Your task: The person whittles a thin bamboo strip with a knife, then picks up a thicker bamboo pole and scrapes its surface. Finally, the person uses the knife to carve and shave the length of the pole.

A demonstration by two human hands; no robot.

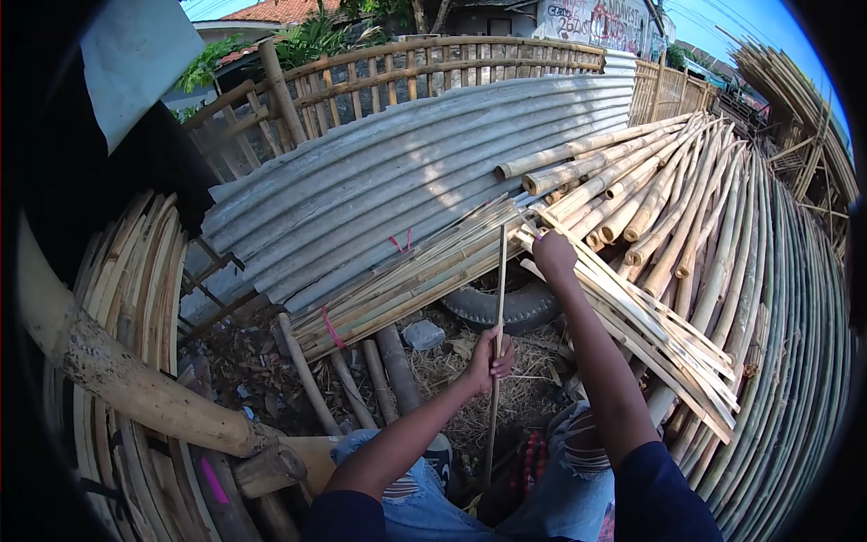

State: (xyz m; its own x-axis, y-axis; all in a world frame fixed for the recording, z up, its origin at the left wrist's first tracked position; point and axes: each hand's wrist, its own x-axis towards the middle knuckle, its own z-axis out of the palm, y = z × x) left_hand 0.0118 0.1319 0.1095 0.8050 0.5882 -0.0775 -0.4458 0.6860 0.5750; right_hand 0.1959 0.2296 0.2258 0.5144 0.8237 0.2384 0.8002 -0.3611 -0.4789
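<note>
Handling bamboo in an open yard on straw-strewn earth (442,370).
Grey corrugated sheets (406,163) slope over round pole stacks (650,181) and flat slat bundles (632,330); right hand (553,257) rests on them, fingers hidden; left hand (492,357) curls round 1 thin upright slat (499,289).

The ground (452,375) at lower centre is earth strewn with straw and dry leaves (239,352). On it lie an old tyre (506,312), a grey stone (423,334) just left of it, and short poles (393,366); a bundle of split bamboo strips (406,280) slants over them.
</note>
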